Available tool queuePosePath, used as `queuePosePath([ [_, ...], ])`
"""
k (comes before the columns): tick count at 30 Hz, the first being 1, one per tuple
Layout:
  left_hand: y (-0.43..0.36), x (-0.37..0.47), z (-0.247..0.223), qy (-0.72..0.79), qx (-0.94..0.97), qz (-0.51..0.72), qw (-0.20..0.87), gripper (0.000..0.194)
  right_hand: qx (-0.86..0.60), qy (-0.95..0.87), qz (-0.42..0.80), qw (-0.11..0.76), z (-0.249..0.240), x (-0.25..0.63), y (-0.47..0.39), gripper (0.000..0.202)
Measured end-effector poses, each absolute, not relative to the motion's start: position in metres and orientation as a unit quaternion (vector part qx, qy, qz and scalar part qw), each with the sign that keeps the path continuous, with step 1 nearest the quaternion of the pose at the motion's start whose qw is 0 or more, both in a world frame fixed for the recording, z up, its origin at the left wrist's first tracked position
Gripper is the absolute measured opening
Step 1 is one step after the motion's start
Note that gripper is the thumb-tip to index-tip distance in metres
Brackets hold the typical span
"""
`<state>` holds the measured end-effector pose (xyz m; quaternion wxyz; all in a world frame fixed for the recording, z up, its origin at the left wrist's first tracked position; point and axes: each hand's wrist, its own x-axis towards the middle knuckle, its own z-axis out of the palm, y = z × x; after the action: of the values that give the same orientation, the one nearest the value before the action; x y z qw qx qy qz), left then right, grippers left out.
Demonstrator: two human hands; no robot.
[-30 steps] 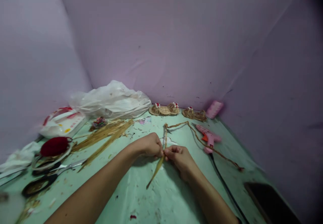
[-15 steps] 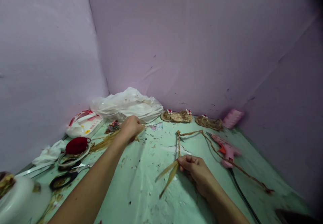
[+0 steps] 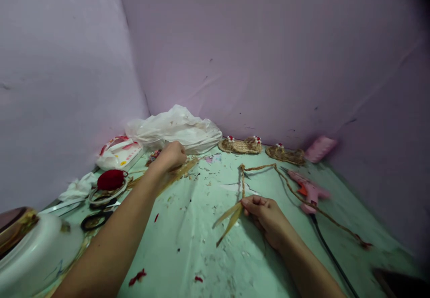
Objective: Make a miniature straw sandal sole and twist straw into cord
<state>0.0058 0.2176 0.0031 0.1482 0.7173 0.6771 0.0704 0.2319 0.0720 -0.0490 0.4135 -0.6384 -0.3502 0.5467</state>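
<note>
My right hand [image 3: 264, 215] pinches a braided straw cord [image 3: 258, 168] near its end, where two flat loose strips [image 3: 231, 217] fan out below the fingertips. From there the cord bends back over the table and runs to a frayed tip at the right. My left hand [image 3: 171, 157] is closed at a bundle of dried straw strips [image 3: 179, 174] lying at the back left. Its fingertips are turned away, so I cannot see what is between them.
A pink glue gun [image 3: 312, 195] lies under the cord at right. Small woven sandals [image 3: 247, 146] and a white plastic bag [image 3: 178, 130] line the back wall. Red yarn [image 3: 110, 180], black-handled scissors [image 3: 96, 221] and a white container [image 3: 43, 248] stand at left.
My left hand has shifted back a little along the straw bundle, so more strip ends show beside it. My right hand keeps its pinch on the cord. The view has tilted slightly.
</note>
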Motion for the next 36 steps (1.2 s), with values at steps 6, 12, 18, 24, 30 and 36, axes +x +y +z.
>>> queuePosePath([
  [6,0.216,0.014,-0.008,0.666,0.723,0.065,0.169,0.011,-0.639,-0.341,0.56,0.402,-0.051,0.233,0.072,0.026],
  [12,0.214,0.013,-0.004,0.635,0.731,0.09,0.234,0.005,-0.641,-0.341,0.555,0.407,-0.05,0.232,0.072,0.025],
  [18,0.207,0.015,0.004,0.568,0.735,0.138,0.343,0.009,-0.643,-0.347,0.548,0.407,-0.048,0.232,0.072,0.023],
  [24,0.208,0.018,0.0,0.555,0.735,0.166,0.354,0.006,-0.643,-0.347,0.55,0.405,-0.047,0.232,0.072,0.023],
  [30,0.214,0.007,0.014,0.563,0.754,0.18,0.287,0.005,-0.636,-0.359,0.551,0.405,-0.047,0.233,0.072,0.026],
  [36,0.196,0.012,0.048,0.572,0.797,0.141,0.137,0.008,-0.63,-0.345,0.559,0.415,-0.045,0.233,0.073,0.021],
])
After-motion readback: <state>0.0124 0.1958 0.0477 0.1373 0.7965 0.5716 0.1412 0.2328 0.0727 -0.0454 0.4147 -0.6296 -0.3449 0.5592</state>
